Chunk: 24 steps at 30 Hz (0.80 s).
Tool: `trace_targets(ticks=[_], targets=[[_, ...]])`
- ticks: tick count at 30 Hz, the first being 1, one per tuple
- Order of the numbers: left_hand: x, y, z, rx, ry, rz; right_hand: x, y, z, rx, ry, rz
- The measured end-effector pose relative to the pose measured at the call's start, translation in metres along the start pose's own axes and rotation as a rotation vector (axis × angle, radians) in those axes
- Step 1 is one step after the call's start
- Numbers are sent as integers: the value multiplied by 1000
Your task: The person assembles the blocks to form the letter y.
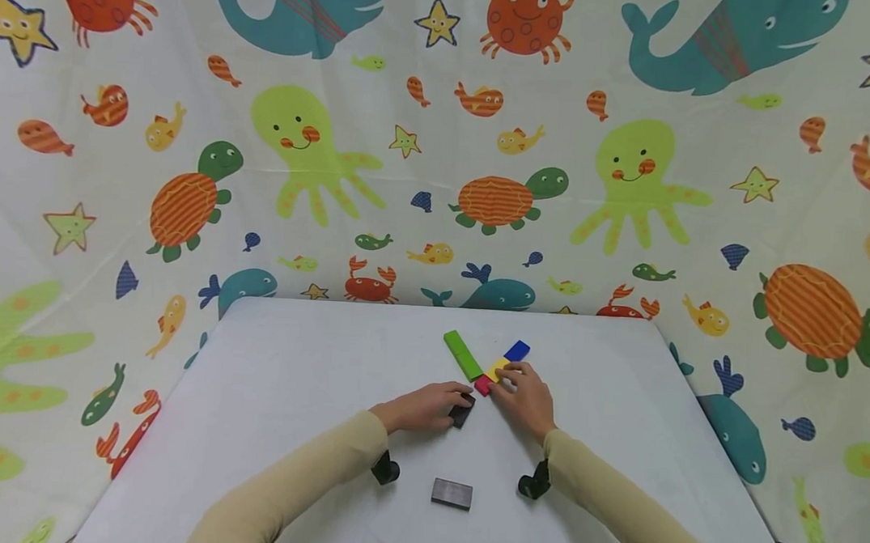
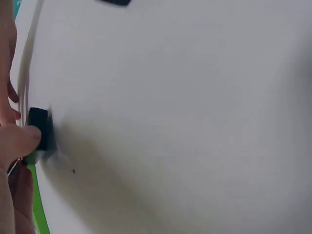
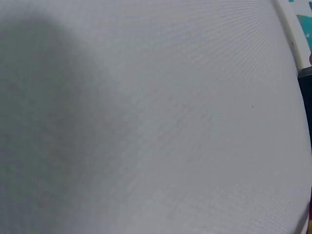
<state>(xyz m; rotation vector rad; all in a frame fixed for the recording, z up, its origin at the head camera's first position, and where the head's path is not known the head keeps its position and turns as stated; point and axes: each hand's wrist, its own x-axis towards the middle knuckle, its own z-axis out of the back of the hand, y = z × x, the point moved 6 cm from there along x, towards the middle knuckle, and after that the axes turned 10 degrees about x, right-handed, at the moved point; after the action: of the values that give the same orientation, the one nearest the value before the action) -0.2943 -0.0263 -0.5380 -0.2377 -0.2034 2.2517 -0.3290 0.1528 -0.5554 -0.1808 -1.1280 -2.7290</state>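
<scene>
My left hand pinches a dark rectangular block just above or on the white table; I cannot tell which. In the left wrist view the thumb presses on that dark block. Ahead, a small red block, a yellow block and a blue block form a slanting row. From the red block a long green block runs back to the left, making a V shape. At the row's right side, my right hand touches the red and yellow blocks with its fingertips, partly covering them.
Another dark rectangular block lies nearer me on the white table. Behind and at both sides hangs a cloth printed with sea animals. A black wrist device sits under the left sleeve, another under the right.
</scene>
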Motion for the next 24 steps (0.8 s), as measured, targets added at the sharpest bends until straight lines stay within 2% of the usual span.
trace_targets(ticks=[4,7,16,24], targets=[[3,7,-2,-33,-7,48,-1,1,0,10,7,-10],[5,9,-4,-32,-34,56,0,1,0,10,5,-13],[10,7,0,14,-15,32,1,2,1,8,8,-4],[14,9,0,-9,-14,50,1,2,1,16,2,0]])
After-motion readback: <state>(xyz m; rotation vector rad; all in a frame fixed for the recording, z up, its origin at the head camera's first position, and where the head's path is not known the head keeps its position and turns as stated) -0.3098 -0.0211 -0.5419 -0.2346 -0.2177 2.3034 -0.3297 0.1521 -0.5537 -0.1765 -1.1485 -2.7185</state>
